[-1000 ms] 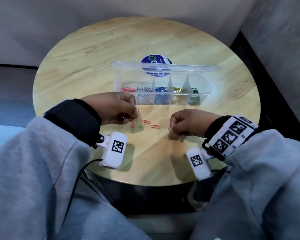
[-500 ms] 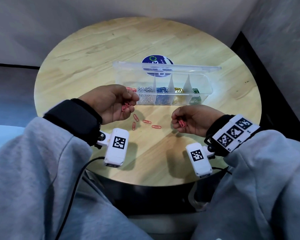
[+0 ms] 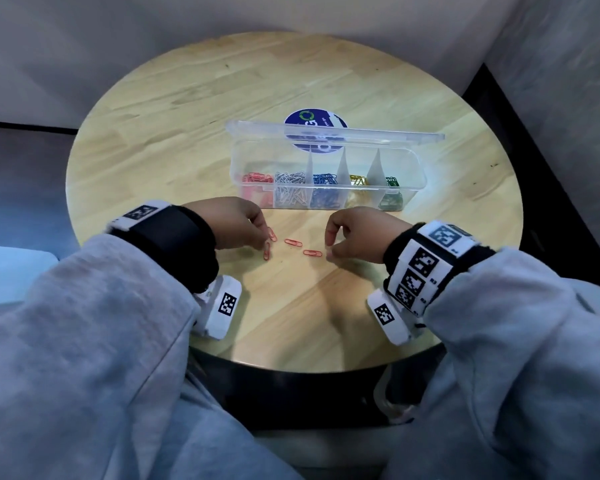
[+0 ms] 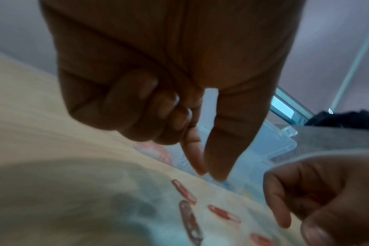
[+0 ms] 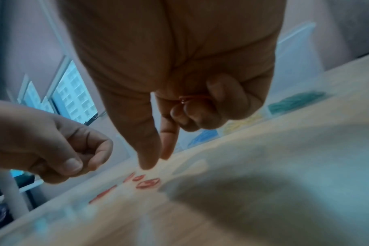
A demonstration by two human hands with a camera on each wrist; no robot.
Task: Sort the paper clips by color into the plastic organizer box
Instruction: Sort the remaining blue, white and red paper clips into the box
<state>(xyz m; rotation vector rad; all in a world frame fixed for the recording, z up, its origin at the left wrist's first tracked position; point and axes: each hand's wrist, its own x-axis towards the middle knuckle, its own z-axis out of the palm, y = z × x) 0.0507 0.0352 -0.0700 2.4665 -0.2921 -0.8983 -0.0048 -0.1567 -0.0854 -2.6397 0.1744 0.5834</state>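
Hands sit low in the frame over a round wooden table [image 3: 187, 109]. Left hand [image 3: 234, 223] points index and thumb down at four loose red clips [image 3: 293, 242], other fingers curled, gripping nothing visible. Right hand [image 3: 357, 233] points likewise, curled fingers trapping a red clip [image 5: 186, 98]. Higher up stands the open organizer box [image 3: 413, 183], its compartments holding red, white, blue, yellow and green clips from left to right.
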